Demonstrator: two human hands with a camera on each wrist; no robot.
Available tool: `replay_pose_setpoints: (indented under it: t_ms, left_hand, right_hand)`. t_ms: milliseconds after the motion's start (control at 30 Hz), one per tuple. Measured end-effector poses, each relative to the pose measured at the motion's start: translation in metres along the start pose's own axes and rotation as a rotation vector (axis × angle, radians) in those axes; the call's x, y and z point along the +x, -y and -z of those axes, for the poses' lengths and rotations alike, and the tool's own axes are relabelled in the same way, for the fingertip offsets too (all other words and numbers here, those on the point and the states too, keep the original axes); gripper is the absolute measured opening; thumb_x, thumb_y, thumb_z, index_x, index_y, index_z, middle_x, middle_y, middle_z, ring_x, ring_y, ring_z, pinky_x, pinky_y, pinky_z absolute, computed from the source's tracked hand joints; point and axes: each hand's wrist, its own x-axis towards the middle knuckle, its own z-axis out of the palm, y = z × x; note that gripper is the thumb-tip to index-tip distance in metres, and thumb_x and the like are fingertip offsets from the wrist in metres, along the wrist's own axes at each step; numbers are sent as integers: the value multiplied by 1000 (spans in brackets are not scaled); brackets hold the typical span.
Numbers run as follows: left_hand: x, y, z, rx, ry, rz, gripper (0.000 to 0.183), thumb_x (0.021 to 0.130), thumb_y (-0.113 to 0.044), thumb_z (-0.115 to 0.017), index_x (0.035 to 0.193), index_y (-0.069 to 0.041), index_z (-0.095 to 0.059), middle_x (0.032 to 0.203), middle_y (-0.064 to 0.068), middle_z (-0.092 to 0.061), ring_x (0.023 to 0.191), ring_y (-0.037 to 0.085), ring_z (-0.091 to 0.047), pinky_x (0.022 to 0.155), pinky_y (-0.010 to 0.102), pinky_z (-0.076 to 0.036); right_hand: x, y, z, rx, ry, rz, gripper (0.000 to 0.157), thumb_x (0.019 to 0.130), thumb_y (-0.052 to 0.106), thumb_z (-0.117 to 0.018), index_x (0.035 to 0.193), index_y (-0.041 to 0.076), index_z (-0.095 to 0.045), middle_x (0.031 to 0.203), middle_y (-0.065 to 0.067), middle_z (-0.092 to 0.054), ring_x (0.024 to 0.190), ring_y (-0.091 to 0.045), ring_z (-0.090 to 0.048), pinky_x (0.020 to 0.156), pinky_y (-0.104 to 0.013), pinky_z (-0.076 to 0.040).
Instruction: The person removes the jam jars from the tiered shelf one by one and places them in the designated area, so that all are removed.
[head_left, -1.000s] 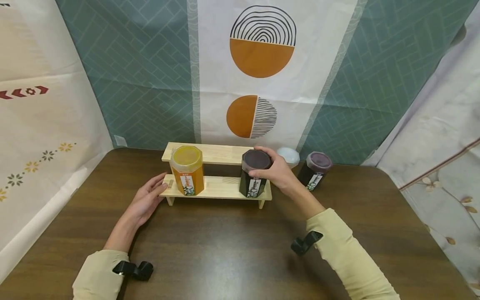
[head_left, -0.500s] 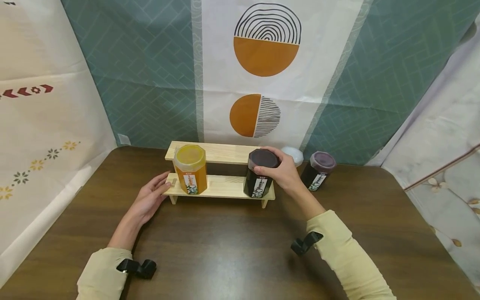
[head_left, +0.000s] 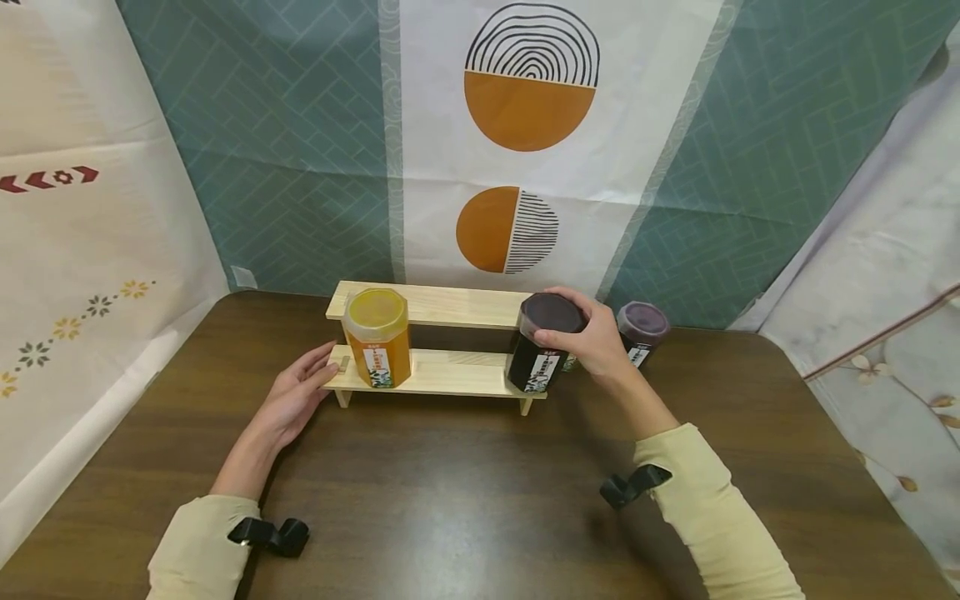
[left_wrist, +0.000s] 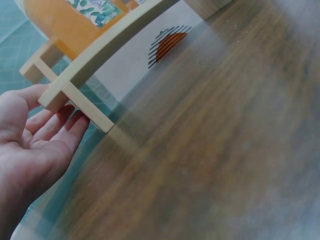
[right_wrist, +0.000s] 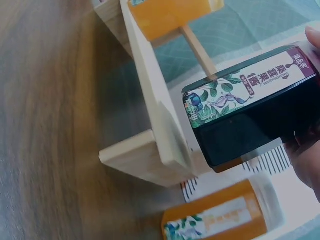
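Currently, head view: right hand (head_left: 596,337) is gripping the dark jar (head_left: 531,357) near its top, thumb in front, at the lower right of the wooden rack (head_left: 459,372). Left wrist: left hand (left_wrist: 42,142) is pinching the rack's end, fingers curling below. Right wrist: orange jar (right_wrist: 220,216) is sitting beside it.

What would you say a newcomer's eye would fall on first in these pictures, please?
Probably the bright orange jar, standing on the lower level of the two-tier wooden rack, towards its left end. Next comes the dark jam jar at the rack's right end, held in the person's right grip. Behind them, a large orange-and-black circle stands out high on the backdrop's white panel.
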Motion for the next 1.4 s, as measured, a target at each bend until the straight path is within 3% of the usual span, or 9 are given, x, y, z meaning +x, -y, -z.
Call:
replay_pose_setpoints:
  t_ms: [267,400,600,1100,1400]
  left_hand:
    - [0,0,1,-2,3,-2,68,103,-18,-50,152,5,-10,155,27,-10,116,2,-47,93,16,-42]
    - [0,0,1,-14,4,2,67,103,-17,-49,152,5,-10,155,28,-11,113,0,-49,93,16,-43]
    - [-1,-2,1,-15,3,-7,66,103,-15,-48,152,6,-10,154,28,-11,113,0,-49,93,16,-42]
    - [-4,-1,1,-23,1,-6,64,103,-14,-48,152,5,-10,154,27,-13,113,0,-49,94,17,-41]
    - [-4,-1,-1,-23,-1,4,65,103,-15,-48,152,5,-11,155,26,-13,116,2,-47,94,17,-41]
  right_hand:
    - [-4,0,24,49,-16,-13,58,77,-3,-75,131,-4,-54,112,-4,-60,95,-21,-56,74,-26,-53]
    - [-8,-3,35,32,-21,-24,55,77,-5,-74,129,0,-56,110,-3,-60,93,-19,-56,73,-25,-53]
    - [-14,-11,46,-18,-30,-31,55,76,-7,-74,127,-5,-55,110,-3,-57,93,-17,-54,74,-22,-51]
    - [-30,-52,46,-48,-13,-76,57,75,-7,-75,127,-10,-53,102,2,-60,89,-10,-56,74,-22,-51]
    - [-36,-66,46,9,42,-55,61,72,-9,-77,128,-7,-52,108,5,-61,95,-12,-57,80,-23,-49]
